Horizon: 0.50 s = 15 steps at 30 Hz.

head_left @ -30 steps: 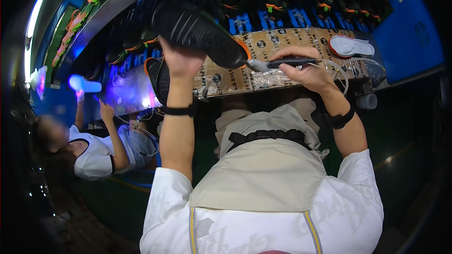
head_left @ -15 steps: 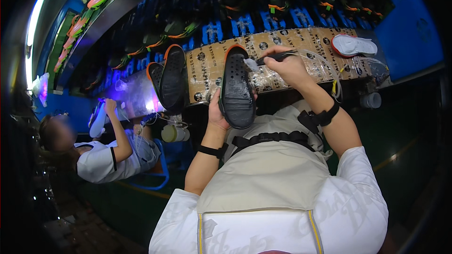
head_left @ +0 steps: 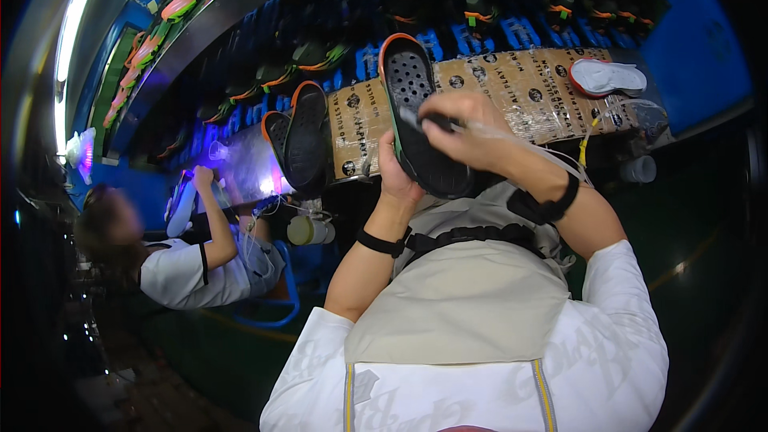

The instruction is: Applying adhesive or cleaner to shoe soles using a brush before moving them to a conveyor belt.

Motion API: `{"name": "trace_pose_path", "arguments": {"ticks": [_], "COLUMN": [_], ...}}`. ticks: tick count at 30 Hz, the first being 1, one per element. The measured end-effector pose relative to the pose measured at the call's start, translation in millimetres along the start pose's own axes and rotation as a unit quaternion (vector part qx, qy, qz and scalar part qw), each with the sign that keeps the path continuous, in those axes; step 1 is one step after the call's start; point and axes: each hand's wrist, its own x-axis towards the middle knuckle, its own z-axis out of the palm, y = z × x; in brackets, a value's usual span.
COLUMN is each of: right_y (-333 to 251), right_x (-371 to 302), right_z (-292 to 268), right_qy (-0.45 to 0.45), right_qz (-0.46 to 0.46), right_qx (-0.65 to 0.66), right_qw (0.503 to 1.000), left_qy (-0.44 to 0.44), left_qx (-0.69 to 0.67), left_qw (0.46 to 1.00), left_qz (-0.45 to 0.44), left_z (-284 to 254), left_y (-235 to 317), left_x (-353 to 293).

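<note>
Black, orange-rimmed sole [head_left: 410,78] grasped by left hand [head_left: 398,174]; right hand [head_left: 474,126] clasps black-handled brush [head_left: 438,121], apparently coating; next needs even strokes.

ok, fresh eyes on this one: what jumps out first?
The black sole with an orange-red rim, mid-view in the left hand, with the right hand holding a dark-handled brush over it. Next, the violet glow on the bench to the left. Then a white piece with a red edge, near the right end of the cardboard.
</note>
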Motion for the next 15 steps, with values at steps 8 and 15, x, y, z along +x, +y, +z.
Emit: {"name": "trace_pose_path", "arguments": {"ticks": [8, 15], "right_y": [-33, 11], "right_x": [5, 40], "right_z": [-41, -17], "right_qy": [-0.116, 0.214], "right_qz": [0.056, -0.142], "right_qx": [0.069, -0.053], "right_qw": [0.989, 0.965], "left_qy": [-0.123, -0.128], "left_qx": [-0.064, -0.045], "left_qw": [0.990, 0.990], "left_qz": [0.001, -0.040], "left_z": [-5, 23], "left_y": [6, -16], "left_x": [1, -20]}}
